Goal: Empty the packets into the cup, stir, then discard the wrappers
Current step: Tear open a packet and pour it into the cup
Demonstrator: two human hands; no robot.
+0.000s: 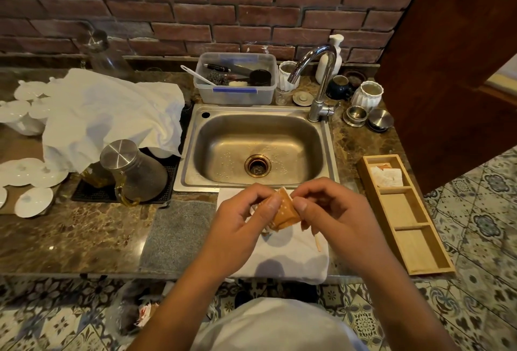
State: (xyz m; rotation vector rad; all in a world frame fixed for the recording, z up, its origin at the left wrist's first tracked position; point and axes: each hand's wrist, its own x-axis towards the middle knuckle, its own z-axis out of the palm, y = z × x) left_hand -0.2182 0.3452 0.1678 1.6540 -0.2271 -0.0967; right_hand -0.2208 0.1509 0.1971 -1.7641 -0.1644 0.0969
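Note:
Both hands hold an orange packet (284, 214) with white dots over a white cloth (293, 255) at the counter's front edge. My left hand (243, 219) pinches the packet's left side and my right hand (333, 210) pinches its top right corner. The cup is hidden under my hands; only a sliver of something white shows below the packet. A thin pale stick (318, 243) lies on the cloth beside my right hand. More packets (387, 177) sit in the far compartment of a wooden tray (405, 219) to the right.
A steel sink (256, 149) with a tap (319, 82) lies just behind my hands. A glass jug (134, 171) on a black mat, a white cloth over dishes and several plates are at the left. A bag with wrappers (140, 314) sits on the floor.

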